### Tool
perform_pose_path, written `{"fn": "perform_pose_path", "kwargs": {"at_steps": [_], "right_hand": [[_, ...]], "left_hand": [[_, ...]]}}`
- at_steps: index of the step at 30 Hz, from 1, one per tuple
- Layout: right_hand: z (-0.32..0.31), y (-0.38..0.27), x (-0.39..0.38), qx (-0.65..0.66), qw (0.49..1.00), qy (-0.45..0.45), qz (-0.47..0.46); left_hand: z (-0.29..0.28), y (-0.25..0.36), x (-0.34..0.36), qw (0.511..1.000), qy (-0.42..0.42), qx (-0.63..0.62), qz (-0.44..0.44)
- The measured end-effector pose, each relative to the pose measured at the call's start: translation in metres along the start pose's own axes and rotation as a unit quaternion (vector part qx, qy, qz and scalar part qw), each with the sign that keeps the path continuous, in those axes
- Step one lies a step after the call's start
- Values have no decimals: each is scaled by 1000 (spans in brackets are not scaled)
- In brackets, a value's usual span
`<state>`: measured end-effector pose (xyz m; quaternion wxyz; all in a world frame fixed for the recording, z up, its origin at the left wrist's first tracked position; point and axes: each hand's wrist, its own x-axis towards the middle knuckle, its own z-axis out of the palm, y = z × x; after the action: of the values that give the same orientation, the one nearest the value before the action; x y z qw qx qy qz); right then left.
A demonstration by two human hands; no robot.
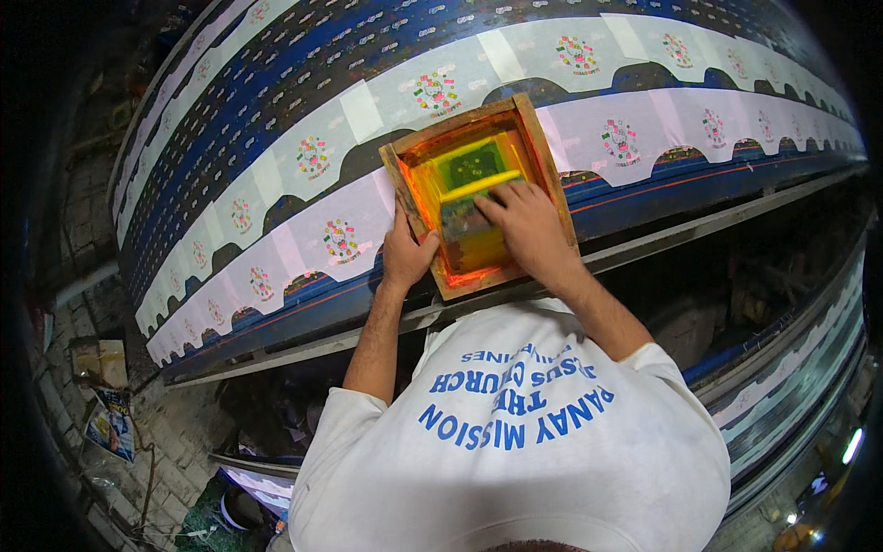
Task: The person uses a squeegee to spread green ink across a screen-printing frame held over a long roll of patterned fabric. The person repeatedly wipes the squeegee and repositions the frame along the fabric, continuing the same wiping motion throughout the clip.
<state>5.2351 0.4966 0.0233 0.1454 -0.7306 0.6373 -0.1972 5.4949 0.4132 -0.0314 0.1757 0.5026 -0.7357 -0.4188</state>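
Note:
A wooden screen-printing frame [549,166] lies over the nearest row of pink cut fabric pieces [575,138]. Yellow and orange ink smears its inner walls and mesh, with a dark green patch toward the far side. My left hand [407,252] is closed round the frame's left side, thumb over the rim. Inside the frame, my right hand [532,228] grips a squeegee [480,187] whose upper edge is coated in yellow ink. The squeegee lies across the mesh, nearer than the green patch. Whatever fabric is directly beneath the frame is hidden.
A long dark blue printing table [349,308] carries rows of white fabric pieces [543,55] with colourful round prints. A metal rail [662,235] runs along its near edge. Another table with fabric [763,386] stands at right. A cardboard box [99,362] sits on the paved floor at left.

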Motion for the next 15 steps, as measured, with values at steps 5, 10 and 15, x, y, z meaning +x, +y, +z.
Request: {"fn": "perform_pose_path", "kwargs": {"at_steps": [5, 10, 15], "right_hand": [[-10, 13, 57, -55, 997, -48, 15], [-4, 5, 24, -39, 999, -8, 4], [-17, -8, -2, -36, 995, -95, 25]], "left_hand": [[-4, 6, -1, 999, -21, -11, -44], [1, 5, -2, 1000, 7, -24, -14], [1, -2, -2, 998, -16, -47, -28]]}}
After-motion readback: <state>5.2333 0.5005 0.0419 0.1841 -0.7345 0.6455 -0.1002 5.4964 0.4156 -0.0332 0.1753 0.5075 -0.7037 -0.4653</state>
